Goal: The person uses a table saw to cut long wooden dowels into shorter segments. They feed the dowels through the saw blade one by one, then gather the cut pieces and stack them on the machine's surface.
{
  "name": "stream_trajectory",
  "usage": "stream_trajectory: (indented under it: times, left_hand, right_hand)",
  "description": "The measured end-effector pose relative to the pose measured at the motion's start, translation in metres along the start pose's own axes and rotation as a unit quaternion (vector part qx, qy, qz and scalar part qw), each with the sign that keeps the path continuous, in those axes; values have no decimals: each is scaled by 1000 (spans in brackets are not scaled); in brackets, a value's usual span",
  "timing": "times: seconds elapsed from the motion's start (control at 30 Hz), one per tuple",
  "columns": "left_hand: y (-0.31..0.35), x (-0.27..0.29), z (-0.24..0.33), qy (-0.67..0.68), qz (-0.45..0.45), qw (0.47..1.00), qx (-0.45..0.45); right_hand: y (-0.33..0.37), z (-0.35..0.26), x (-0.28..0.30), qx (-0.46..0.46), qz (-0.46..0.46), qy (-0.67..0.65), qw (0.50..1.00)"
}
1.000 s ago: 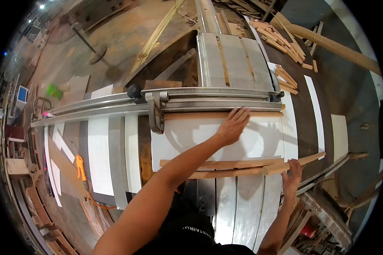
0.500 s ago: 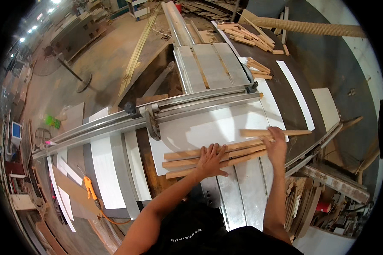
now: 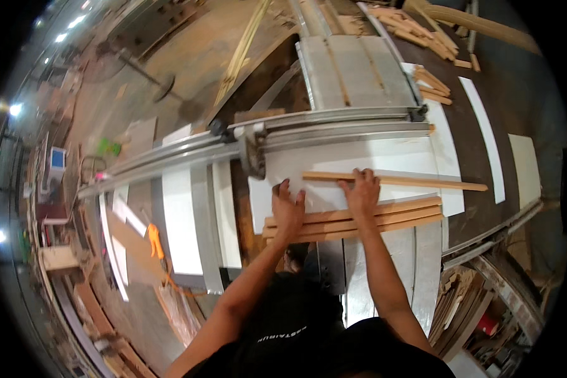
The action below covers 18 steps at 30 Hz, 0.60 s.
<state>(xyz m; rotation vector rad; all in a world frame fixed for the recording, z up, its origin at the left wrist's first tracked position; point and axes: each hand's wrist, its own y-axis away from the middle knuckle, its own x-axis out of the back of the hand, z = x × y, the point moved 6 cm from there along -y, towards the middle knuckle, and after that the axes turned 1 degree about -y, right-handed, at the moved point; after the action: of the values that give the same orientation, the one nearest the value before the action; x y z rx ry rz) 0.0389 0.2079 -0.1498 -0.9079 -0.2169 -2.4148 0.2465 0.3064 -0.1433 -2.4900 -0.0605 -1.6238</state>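
Note:
A long wooden strip (image 3: 435, 184) lies across the white board (image 3: 334, 154), reaching rightward beyond it. My right hand (image 3: 362, 196) is closed over this strip left of its middle, the fingers on its far side and the thumb on the near side. Off its left end, my left hand (image 3: 288, 213) holds nothing, thumb and fingers apart. Under my wrists, three similar wooden strips (image 3: 403, 217) rest side by side, roughly parallel to the gripped one. The left hand and forearm hide part of their left ends.
Beyond the strips runs a long metal fence (image 3: 346, 131) with a dark stop (image 3: 252, 151). A slotted metal table (image 3: 353, 72) lies farther off. Short wooden pieces (image 3: 433, 85) sit at the far right. An orange air gun (image 3: 153, 238) lies at left.
The single strip has shifted left relative to the three strips. My right hand has moved left along it, and my left hand has come off the stack. The view has shifted too.

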Motion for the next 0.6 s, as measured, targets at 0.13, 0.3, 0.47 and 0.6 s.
stream_trajectory:
  times: [0.13, 0.3, 0.47, 0.6]
  left_hand:
    - [-20, -15, 2, 17, -37, 999, 15]
    - [-21, -25, 5, 16, 24, 999, 44]
    - [-19, -24, 19, -26, 24, 996, 83]
    - [-20, -19, 21, -48, 28, 994, 99]
  right_hand:
    - [7, 8, 1, 22, 33, -17, 999]
    - [5, 9, 0, 32, 40, -21, 998]
    - [4, 14, 0, 22, 27, -12, 999]
    - [5, 13, -2, 24, 29, -14, 999]
